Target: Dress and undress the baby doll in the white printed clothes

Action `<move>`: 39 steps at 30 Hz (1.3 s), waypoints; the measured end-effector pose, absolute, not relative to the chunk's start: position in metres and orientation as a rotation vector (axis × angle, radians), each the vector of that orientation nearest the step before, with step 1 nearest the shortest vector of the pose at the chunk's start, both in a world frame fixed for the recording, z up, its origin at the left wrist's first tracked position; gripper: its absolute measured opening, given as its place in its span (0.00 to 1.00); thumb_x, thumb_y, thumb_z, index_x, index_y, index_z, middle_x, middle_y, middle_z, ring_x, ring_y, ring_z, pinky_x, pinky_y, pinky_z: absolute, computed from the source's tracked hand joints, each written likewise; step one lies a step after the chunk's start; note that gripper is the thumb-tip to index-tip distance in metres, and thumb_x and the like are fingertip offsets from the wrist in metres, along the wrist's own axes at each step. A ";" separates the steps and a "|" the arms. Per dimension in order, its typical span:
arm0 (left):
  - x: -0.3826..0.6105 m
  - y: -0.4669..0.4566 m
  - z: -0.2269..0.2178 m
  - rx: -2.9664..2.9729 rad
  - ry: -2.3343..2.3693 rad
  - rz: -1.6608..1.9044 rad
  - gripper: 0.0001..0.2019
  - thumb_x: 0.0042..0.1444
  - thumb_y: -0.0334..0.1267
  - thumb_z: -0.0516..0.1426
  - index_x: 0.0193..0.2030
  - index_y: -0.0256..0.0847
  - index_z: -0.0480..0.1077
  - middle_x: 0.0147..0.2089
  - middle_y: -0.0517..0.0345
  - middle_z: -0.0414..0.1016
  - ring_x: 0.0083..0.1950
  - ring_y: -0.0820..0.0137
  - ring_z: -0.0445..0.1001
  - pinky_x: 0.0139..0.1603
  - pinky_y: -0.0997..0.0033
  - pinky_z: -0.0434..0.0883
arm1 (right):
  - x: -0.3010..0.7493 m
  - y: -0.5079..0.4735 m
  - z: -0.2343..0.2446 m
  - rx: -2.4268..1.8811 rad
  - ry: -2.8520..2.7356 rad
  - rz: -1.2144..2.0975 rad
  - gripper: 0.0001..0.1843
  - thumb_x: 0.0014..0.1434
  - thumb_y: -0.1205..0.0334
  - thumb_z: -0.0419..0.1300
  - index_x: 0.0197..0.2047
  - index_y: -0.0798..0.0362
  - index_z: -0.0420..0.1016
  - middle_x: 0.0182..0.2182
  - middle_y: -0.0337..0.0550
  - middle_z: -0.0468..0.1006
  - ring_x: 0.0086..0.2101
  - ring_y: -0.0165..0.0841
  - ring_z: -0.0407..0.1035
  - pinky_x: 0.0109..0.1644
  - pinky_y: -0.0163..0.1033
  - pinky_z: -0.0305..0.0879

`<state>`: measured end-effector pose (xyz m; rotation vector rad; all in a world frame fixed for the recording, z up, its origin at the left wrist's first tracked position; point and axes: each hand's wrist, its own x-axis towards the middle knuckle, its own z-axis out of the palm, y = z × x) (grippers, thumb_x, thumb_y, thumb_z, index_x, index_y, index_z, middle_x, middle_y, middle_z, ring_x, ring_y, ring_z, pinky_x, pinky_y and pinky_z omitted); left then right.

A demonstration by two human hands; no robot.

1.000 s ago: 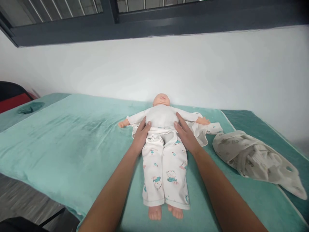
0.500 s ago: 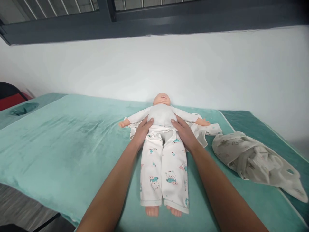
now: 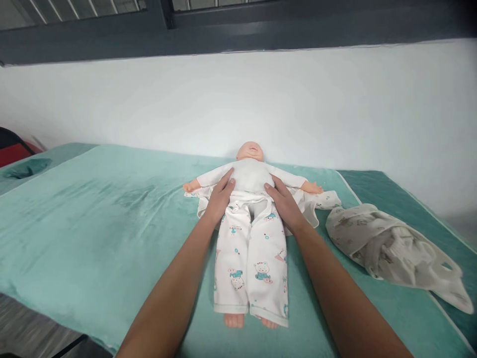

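Note:
A baby doll [image 3: 250, 175] lies on its back, its head toward the wall and both arms stretched out sideways. It wears a white long-sleeved top and white printed trousers [image 3: 234, 263], with its feet showing below the cuffs. Around the left side of its waist is my left hand [image 3: 221, 197], thumb on the front and fingers along the torso. My right hand [image 3: 282, 199] grips the opposite side in the same way, some fingers hidden behind the body. Spread beneath the doll's back and arms is a printed white garment [image 3: 310, 205], partly covered by the doll.
A bunched pale cloth [image 3: 395, 248] lies to the right. The teal bed cover [image 3: 112, 223] runs up to the white wall [image 3: 149, 109], below a dark window frame [image 3: 223, 37]. A red and black item [image 3: 13, 149] stands at the far left.
My left hand's fingers have slid slightly up the doll's side and straightened. My right hand stays at its side. The view has shifted slightly.

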<state>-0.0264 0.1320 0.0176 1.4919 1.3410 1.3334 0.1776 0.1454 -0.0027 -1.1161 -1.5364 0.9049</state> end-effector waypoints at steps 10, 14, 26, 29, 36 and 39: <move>-0.028 0.103 0.020 1.455 1.458 1.425 0.20 0.61 0.43 0.55 0.60 0.46 0.71 0.65 0.58 0.69 0.63 0.62 0.68 0.65 0.60 0.64 | 0.177 0.129 0.005 -1.179 -1.448 0.750 0.28 0.62 0.46 0.56 0.62 0.47 0.66 0.63 0.46 0.65 0.62 0.41 0.58 0.67 0.51 0.54; -0.027 0.099 0.017 1.563 1.480 1.502 0.15 0.62 0.40 0.54 0.52 0.44 0.74 0.64 0.55 0.70 0.64 0.64 0.67 0.66 0.61 0.63 | 0.182 0.121 0.005 -1.141 -1.448 0.562 0.22 0.64 0.49 0.55 0.58 0.48 0.69 0.58 0.47 0.70 0.59 0.40 0.63 0.64 0.51 0.58; -0.030 0.091 0.024 1.999 1.381 1.251 0.08 0.61 0.44 0.57 0.42 0.45 0.67 0.68 0.54 0.62 0.73 0.61 0.53 0.64 0.54 0.64 | 0.177 0.109 0.014 -1.005 -1.870 0.381 0.12 0.63 0.51 0.57 0.46 0.46 0.70 0.59 0.47 0.66 0.61 0.43 0.57 0.65 0.54 0.51; -0.034 0.091 0.022 2.163 1.381 1.195 0.13 0.57 0.45 0.61 0.44 0.45 0.65 0.69 0.52 0.60 0.75 0.59 0.45 0.71 0.47 0.54 | 0.177 0.108 0.013 -1.051 -1.936 0.361 0.14 0.62 0.49 0.58 0.48 0.46 0.68 0.62 0.47 0.62 0.63 0.45 0.52 0.65 0.56 0.51; -0.035 0.093 0.019 2.463 1.434 1.176 0.11 0.56 0.46 0.62 0.36 0.43 0.66 0.65 0.52 0.63 0.72 0.57 0.49 0.69 0.48 0.56 | 0.172 0.099 0.022 -1.021 -2.045 0.245 0.10 0.63 0.51 0.58 0.35 0.49 0.69 0.60 0.47 0.62 0.59 0.46 0.54 0.62 0.55 0.53; -0.036 0.092 0.021 2.572 1.474 1.181 0.10 0.57 0.46 0.61 0.33 0.43 0.67 0.61 0.52 0.67 0.68 0.56 0.54 0.66 0.50 0.59 | 0.173 0.091 0.024 -1.030 -2.062 0.287 0.15 0.63 0.52 0.57 0.28 0.50 0.67 0.57 0.45 0.66 0.57 0.45 0.55 0.61 0.54 0.53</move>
